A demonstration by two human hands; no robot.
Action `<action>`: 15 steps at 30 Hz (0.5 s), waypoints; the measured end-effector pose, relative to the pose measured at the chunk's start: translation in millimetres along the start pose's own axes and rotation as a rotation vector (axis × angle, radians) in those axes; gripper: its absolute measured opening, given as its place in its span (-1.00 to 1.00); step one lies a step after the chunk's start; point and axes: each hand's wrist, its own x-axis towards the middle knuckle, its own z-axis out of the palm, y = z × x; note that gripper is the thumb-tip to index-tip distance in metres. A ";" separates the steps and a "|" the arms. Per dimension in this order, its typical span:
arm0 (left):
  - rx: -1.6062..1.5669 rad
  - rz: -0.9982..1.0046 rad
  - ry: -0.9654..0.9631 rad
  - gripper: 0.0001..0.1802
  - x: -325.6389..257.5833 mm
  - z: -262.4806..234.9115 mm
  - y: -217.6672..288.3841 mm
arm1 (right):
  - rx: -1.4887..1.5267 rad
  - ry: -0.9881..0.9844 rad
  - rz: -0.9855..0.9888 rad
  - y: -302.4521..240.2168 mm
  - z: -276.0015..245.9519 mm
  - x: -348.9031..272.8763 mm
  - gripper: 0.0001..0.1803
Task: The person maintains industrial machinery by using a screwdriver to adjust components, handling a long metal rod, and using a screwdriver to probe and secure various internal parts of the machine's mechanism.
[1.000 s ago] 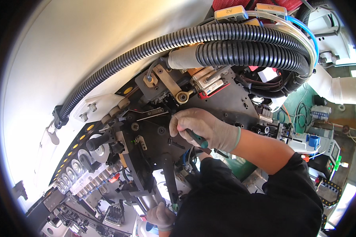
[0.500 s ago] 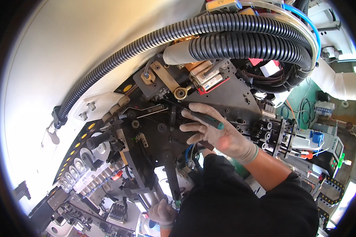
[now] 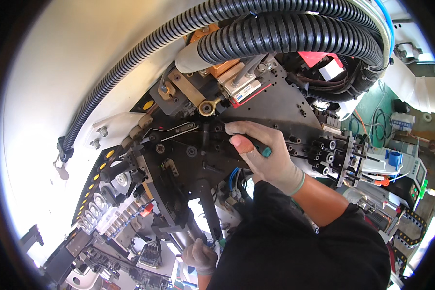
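Observation:
My right hand (image 3: 268, 157), in a pale glove with the thumb tip bare, is closed around a screwdriver-like tool. Its dark handle with a green end (image 3: 266, 152) sticks out beside the palm, and the tool's tip is hidden. The hand is over a black metal plate (image 3: 270, 112), just below a brass-coloured rod-end joint (image 3: 207, 108) on a small silver cylinder (image 3: 239, 87). Low in the view, my gloved left hand (image 3: 200, 256) is closed beside a shiny metal post (image 3: 184, 239); what its fingers hold, if anything, is hidden.
Thick black corrugated hoses (image 3: 290, 33) arch over the work area. A large cream-coloured machine panel (image 3: 58, 96) fills the left. Metal blocks with rods (image 3: 331, 157) stand at the right. A row of round metal parts (image 3: 94, 208) lies at lower left.
My right hand's spread fingers have curled around the tool, and the wrist has turned. The whole view has shifted slightly. The left hand stays by the post.

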 end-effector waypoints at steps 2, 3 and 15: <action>0.003 -0.005 0.000 -0.73 4.4 -1.7 2.2 | 0.154 0.028 0.101 3.8 3.1 -0.1 -0.64; 0.001 -0.007 0.001 -0.72 7.3 -3.5 3.9 | 0.265 0.058 0.182 2.9 4.4 0.7 -0.61; -0.042 -0.036 -0.010 -0.71 -1.1 -0.6 -0.9 | 0.760 0.253 0.523 5.6 4.4 14.6 -0.31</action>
